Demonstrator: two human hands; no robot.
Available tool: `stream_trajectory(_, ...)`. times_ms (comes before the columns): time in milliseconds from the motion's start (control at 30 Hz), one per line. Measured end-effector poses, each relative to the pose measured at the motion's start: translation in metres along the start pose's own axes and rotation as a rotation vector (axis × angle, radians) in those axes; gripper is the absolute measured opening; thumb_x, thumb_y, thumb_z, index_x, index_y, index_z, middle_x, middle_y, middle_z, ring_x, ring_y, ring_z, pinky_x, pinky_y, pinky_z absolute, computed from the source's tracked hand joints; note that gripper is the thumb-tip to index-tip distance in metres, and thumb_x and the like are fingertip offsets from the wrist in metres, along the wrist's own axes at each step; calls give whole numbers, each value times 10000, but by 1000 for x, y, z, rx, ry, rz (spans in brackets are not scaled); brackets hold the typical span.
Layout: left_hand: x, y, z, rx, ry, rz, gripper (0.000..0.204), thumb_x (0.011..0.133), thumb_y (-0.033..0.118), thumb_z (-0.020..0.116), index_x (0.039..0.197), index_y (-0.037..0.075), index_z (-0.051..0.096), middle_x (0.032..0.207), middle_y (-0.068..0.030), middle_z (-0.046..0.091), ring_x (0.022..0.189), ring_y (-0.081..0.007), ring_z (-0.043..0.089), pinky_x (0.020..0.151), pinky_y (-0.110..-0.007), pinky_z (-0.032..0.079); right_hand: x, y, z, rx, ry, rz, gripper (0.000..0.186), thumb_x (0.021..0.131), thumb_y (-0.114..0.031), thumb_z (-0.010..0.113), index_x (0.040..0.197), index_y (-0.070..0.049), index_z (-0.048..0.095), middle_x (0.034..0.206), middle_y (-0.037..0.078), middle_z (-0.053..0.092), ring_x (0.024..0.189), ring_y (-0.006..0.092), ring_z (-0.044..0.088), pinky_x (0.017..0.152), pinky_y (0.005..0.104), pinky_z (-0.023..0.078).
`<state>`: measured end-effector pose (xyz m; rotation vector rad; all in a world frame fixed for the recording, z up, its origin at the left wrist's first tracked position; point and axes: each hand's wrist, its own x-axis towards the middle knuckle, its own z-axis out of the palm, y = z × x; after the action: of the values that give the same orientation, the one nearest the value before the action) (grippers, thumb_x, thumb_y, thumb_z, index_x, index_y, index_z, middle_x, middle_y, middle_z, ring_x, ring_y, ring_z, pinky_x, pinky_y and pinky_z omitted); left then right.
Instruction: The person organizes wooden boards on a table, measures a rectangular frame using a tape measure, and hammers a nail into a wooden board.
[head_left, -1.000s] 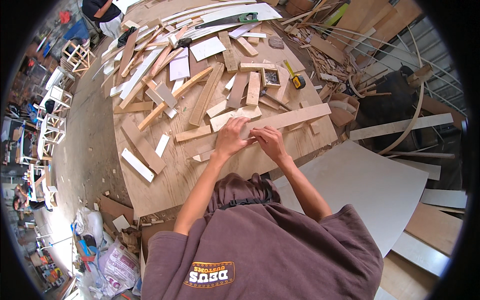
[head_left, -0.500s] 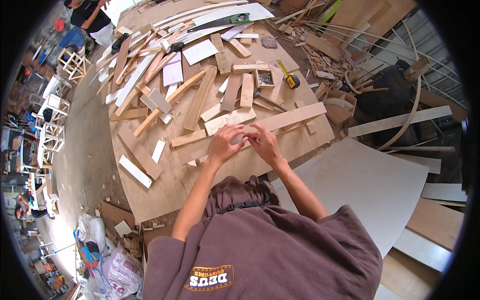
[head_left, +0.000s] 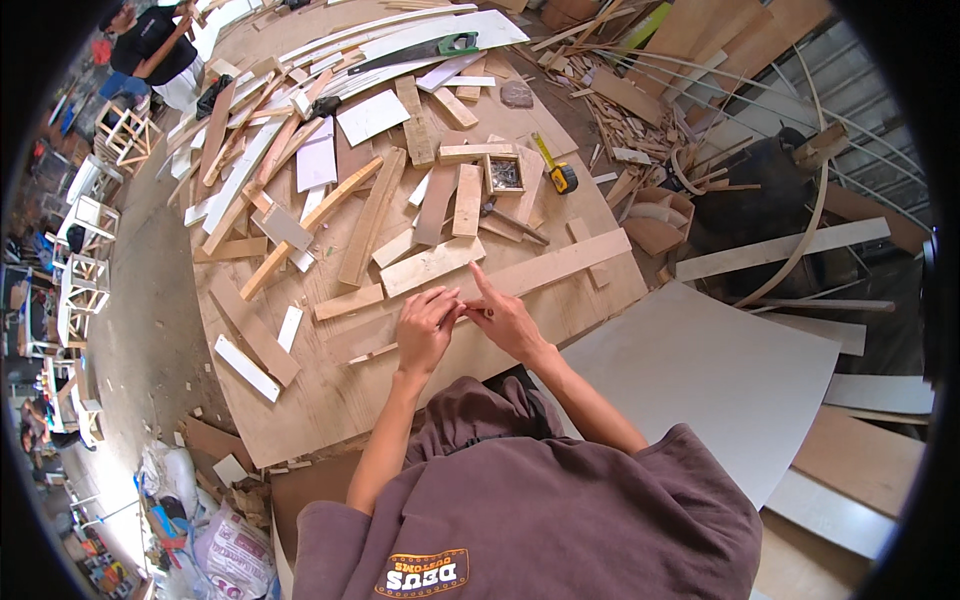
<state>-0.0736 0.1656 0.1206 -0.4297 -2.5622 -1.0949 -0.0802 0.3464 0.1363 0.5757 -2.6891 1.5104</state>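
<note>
My left hand (head_left: 426, 328) and my right hand (head_left: 507, 326) meet above a long flat wooden board (head_left: 568, 266) near the worktable's front edge. The thumb and fingertips of each are pinched together, touching or nearly touching the other hand's. My right index finger points up and away from the pinch. Whatever lies between the fingertips is too small to make out. Just beyond the hands lies a pale wood block (head_left: 432, 266). Farther off are a hammer (head_left: 518, 224) and a small square wooden box (head_left: 504, 174) holding small metal pieces, probably fasteners.
A yellow and black tape measure (head_left: 563, 178) lies partly extended on the plywood worktable (head_left: 290, 425). Wood offcuts and a green-handled saw (head_left: 420, 52) cover its far side. A large pale sheet (head_left: 700, 370) stands at the right. Another person (head_left: 150, 45) is at the far left.
The view has shifted, so the table things appear farther left and lower. My hands stay together over the board, and my right index finger has straightened outward.
</note>
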Motion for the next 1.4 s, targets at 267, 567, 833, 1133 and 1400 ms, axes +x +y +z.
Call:
stream_trajectory(267, -2, -4, 2, 60, 14, 46, 145, 835, 183, 784, 947, 102, 738, 1125, -8, 749, 1110, -200, 667, 917, -381, 498, 67, 34, -75, 29, 45, 87, 539, 879, -16, 716, 1395, -97, 583, 980, 63, 759, 693, 108, 633, 652, 288, 528)
stream_trajectory(567, 2, 3, -3, 157, -70, -16, 118, 841, 184, 782, 897, 109, 709, 1227, 8, 725, 1135, -182, 663, 953, -369, 486, 175, 240, -67, -497, -369, -49, 448, 892, -273, 710, 1209, 22, 596, 947, 237, 715, 876, 399, 696, 759, 462, 549)
stream_trajectory(833, 8, 7, -8, 99, -131, -67, 123, 822, 170, 786, 906, 113, 716, 1239, 16, 722, 1132, -173, 660, 937, -359, 486, 183, 213, -57, -530, -715, 170, 484, 908, -377, 654, 1070, 72, 576, 979, 302, 688, 938, 460, 681, 794, 537, 537)
stream_trajectory(1133, 9, -2, -9, 42, -140, -56, 137, 829, 179, 780, 928, 90, 745, 1219, -4, 724, 1118, -200, 657, 921, -364, 475, 123, 11, -146, -24, -383, 78, 307, 886, -94, 620, 1167, 30, 602, 867, 242, 651, 780, 367, 656, 722, 446, 496)
stream_trajectory(1400, 24, -5, -12, -92, -260, -88, 137, 847, 194, 760, 922, 79, 752, 1158, -13, 731, 1028, -226, 658, 877, -374, 479, 16, -43, -88, 107, -101, 450, 342, 904, -96, 603, 1216, 42, 596, 864, 222, 628, 714, 280, 582, 693, 393, 475)
